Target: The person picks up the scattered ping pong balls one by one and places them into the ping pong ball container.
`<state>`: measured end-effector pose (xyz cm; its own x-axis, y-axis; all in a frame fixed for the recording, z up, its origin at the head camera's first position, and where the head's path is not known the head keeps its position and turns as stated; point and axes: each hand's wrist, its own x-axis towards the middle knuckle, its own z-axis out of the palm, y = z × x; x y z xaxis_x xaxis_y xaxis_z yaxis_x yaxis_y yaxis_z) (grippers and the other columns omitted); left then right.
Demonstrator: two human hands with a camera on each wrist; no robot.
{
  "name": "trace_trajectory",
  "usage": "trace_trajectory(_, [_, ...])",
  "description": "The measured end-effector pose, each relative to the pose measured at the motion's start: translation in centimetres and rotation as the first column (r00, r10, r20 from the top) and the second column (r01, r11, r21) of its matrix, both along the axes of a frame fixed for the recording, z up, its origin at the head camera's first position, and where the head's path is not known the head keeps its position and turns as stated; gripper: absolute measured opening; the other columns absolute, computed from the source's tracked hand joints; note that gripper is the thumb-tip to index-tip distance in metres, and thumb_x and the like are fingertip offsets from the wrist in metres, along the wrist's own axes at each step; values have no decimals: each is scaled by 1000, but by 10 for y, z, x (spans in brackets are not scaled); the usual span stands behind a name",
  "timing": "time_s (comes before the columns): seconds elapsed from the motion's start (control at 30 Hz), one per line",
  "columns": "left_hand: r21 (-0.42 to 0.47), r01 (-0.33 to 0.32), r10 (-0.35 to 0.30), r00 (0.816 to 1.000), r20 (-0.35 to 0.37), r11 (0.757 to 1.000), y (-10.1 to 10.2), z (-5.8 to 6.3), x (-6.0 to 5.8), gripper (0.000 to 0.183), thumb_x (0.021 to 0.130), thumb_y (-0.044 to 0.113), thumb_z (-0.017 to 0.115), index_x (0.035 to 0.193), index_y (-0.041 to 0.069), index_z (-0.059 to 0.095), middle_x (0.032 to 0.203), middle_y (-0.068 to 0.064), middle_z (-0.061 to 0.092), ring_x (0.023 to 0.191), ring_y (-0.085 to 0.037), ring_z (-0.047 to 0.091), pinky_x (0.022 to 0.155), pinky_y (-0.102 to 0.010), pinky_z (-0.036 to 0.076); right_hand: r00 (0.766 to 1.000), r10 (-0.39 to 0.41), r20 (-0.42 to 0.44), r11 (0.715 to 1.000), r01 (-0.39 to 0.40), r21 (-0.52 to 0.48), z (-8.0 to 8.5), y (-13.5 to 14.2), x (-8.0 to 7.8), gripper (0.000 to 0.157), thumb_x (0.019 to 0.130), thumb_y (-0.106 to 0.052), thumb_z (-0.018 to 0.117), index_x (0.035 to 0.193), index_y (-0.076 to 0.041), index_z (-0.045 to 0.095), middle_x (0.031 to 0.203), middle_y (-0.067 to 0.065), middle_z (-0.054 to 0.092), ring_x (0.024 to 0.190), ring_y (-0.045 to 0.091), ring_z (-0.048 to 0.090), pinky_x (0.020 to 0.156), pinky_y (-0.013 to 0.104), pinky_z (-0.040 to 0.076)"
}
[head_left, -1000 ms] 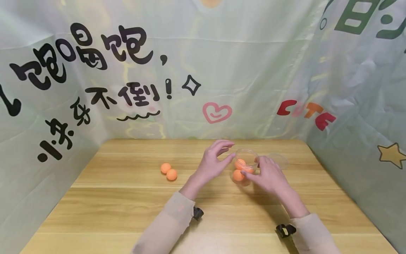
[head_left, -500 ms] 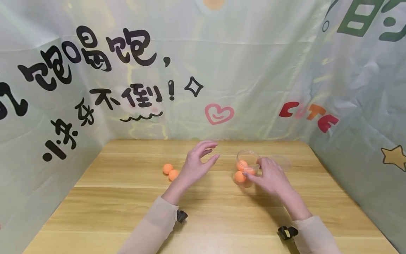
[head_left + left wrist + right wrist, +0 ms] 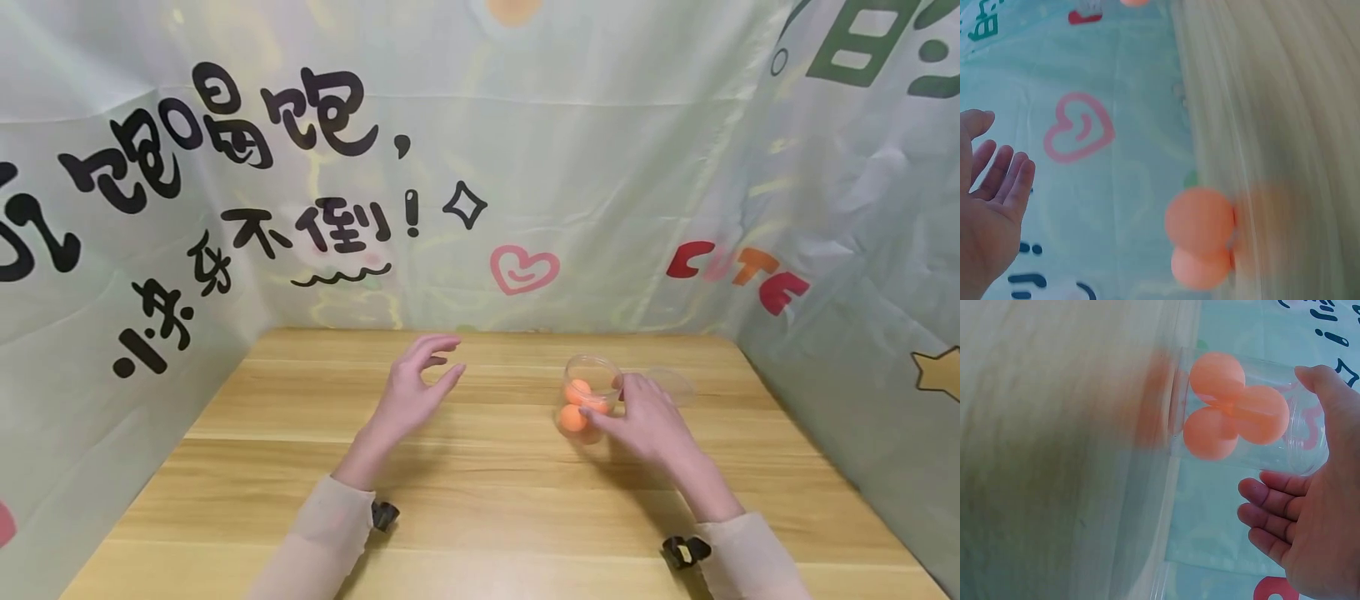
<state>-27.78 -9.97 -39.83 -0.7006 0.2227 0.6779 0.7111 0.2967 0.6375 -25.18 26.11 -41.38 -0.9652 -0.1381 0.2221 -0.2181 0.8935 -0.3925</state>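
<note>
My right hand [image 3: 648, 417] holds a clear plastic jar [image 3: 1257, 459] standing upright on the table, thumb on one side near the rim and fingers on the other. Three orange ping-pong balls [image 3: 1217, 378] are inside, two at the bottom and one resting above them. Left of the jar, my left hand [image 3: 412, 387] hovers with fingers spread and nothing held. Two more ping-pong balls [image 3: 1200, 220] lie side by side on the table, seen in the left wrist view; the left hand and wrist hide them in the head view.
A flat clear round lid [image 3: 675, 386] lies on the wooden table [image 3: 495, 517], just behind and right of the right hand. A printed cloth [image 3: 600, 183] hangs along the table's back and both sides.
My left hand has moved away from the jar to the left, now covering the two loose balls in the head view. The right hand and jar have stayed in place.
</note>
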Motion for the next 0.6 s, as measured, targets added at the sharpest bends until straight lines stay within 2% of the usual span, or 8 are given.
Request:
trace_trajectory(0.13, [-61,-65,64,998,-12,996,-19,-1,-3,35,97,9,74,131,5,67,132,-10,65,117,-31,64,95,-43,59,1000,-8,-5,1000,8,1,1,-1,1,78,90,-61,73,124,6,56,101,13,60,93,29,51,76,39,43])
trace_trajectory(0.33, [-184,-135,133,991,-20,974,-41,-4,-10,34,96,7,75,128,2,67,131,-13,65,113,-30,64,89,-49,59,1000,-9,-6,1000,9,5,0,0,1,79,89,-64,72,124,6,55,102,13,60,94,29,52,77,41,44])
trace_trajectory(0.6, [-250,-175,198,977,72,952,-61,-9,-18,34,96,7,75,129,1,67,131,-14,64,112,-33,65,85,-49,60,1000,-10,-2,1000,10,-1,0,0,1,79,90,-63,72,126,5,55,105,15,61,96,30,53,77,42,45])
